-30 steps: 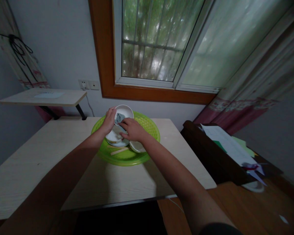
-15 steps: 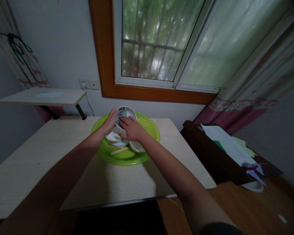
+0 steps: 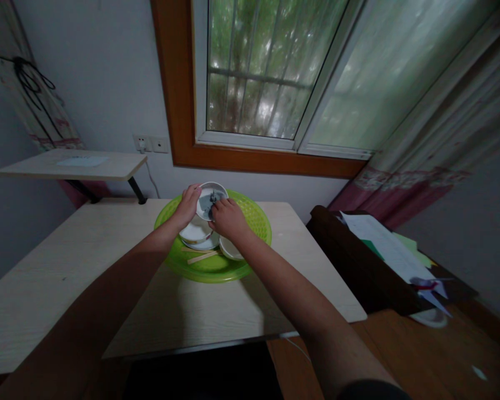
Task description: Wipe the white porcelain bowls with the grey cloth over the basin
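Observation:
My left hand grips the left rim of a small white bowl, tilted so that its inside faces me. A grey-blue patterned cloth lies inside the bowl. My right hand is closed on the cloth at the bowl's lower right, fingers bent and partly hiding it. Below the hands, a second white bowl rests on a white plate. Another white bowl sits partly under my right wrist. Wooden chopsticks lie in front. All these stand in a round green basket.
The basket rests on a pale wooden table. A raised shelf stands at the back left, below wall sockets. Behind is a window with a brown frame. To the right, a dark brown piece of furniture holds papers.
The fingers of my right hand have curled in and shifted right and slightly down with the cloth, baring more of the bowl's inside. The bowl has turned slightly in my left hand.

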The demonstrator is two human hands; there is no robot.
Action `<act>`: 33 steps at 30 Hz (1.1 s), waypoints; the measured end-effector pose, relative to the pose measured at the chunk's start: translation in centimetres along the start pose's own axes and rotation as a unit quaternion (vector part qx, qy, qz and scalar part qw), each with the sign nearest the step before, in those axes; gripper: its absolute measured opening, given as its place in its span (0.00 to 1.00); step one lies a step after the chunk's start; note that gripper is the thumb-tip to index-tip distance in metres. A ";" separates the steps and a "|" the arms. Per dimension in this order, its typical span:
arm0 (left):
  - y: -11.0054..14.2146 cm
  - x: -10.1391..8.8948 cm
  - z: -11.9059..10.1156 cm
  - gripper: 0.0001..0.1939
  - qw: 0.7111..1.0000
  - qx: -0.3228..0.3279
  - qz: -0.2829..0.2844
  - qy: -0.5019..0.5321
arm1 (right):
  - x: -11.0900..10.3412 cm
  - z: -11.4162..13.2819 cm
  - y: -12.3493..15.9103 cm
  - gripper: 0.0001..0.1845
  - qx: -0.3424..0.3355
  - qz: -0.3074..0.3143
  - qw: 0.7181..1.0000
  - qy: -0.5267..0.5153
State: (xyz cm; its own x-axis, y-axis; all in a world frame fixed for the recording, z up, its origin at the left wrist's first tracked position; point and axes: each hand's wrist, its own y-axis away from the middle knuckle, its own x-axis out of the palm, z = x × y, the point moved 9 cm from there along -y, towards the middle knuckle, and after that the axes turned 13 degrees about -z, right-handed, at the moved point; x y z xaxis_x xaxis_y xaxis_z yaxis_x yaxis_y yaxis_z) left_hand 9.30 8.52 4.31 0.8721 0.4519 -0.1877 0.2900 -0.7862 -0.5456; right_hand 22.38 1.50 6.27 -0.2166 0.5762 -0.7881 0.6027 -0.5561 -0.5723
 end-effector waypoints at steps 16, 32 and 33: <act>0.4 0.4 -0.7 0.22 0.999 0.003 0.037 0.026 | 0.9 1.6 1.1 0.31 -0.104 -0.013 0.987 -0.120; 0.2 0.4 -0.1 0.22 0.999 -0.025 0.017 0.023 | 0.1 -0.2 0.0 0.19 0.010 -0.010 1.000 0.005; 0.1 0.2 -0.1 0.22 1.000 -0.020 0.011 0.018 | 0.1 -0.1 0.0 0.17 0.007 -0.006 1.000 0.007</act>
State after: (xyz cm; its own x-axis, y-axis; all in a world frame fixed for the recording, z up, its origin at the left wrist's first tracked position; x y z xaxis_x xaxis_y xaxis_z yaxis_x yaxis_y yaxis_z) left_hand 9.55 8.45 4.29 0.8917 0.4193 -0.1703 0.2851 -0.8128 -0.5081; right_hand 22.39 1.62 6.23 -0.2121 0.5909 -0.7783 0.5899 -0.5576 -0.5841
